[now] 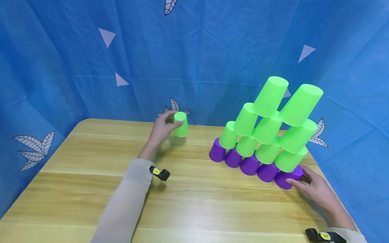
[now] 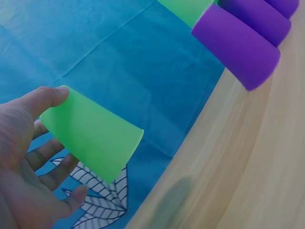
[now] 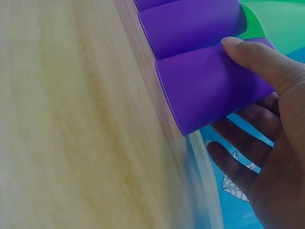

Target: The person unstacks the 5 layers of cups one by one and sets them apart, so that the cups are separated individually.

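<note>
My left hand (image 1: 161,130) grips an upside-down green cup (image 1: 181,125) between thumb and fingers, raised a little over the table, with its shadow below. At the right, a pyramid of upside-down cups stands: several purple cups form the bottom row, with rows of green cups above and two green cups (image 1: 271,97) at the top. My right hand (image 1: 319,189) holds the rightmost purple cup (image 3: 209,86) of that bottom row, thumb on the near side and fingers on the far side. In the left wrist view, the leftmost purple cup (image 2: 238,45) appears beyond the held green cup.
The wooden table (image 1: 182,212) carries the pyramid close to its right edge. A blue cloth (image 1: 194,50) with leaf and triangle prints hangs behind the table and along its sides. Each wrist wears a small black camera strap (image 1: 159,172).
</note>
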Demonstrator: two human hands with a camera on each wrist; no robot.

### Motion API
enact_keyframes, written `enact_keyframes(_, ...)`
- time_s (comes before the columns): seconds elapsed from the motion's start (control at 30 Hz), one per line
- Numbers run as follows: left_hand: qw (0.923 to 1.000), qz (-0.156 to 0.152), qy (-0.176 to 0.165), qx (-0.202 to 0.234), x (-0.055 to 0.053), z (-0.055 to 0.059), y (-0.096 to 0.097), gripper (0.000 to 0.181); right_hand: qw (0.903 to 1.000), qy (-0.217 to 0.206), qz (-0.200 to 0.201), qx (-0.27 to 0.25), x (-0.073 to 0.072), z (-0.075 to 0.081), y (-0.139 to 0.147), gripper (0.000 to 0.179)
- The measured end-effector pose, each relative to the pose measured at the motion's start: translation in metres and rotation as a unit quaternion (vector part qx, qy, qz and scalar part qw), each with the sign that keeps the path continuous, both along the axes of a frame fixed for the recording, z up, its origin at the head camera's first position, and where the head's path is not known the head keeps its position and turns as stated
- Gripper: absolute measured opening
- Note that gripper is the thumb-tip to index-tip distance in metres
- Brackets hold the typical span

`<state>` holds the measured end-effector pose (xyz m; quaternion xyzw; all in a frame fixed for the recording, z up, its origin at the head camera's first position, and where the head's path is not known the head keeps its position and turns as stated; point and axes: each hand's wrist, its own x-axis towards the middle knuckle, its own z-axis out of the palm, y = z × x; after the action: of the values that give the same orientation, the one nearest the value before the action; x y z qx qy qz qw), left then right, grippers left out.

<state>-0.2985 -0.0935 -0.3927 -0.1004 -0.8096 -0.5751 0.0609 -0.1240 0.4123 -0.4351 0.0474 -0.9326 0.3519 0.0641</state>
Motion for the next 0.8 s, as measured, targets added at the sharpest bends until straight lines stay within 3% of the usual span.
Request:
enact_keyframes(0.3,0.9988,0.016,-0.024,0.039,-0.008,-0.020,0.021,0.058,0.9999,-0.013,-0.005,0.001,0.001,0.001,0.000,0.056)
enact_keyframes(0.63,0.9985,0.044,-0.029,0.013,-0.020,-0.044,0.030,0.060,0.9998,-0.005,-0.012,0.016,0.002,0.000,0.000,0.055)
enact_keyframes(0.8,0.9986,0.036,-0.033,0.019,-0.024,-0.051,0.029,0.060,0.9998,-0.010,-0.011,0.015,0.000,0.000,0.001,0.056)
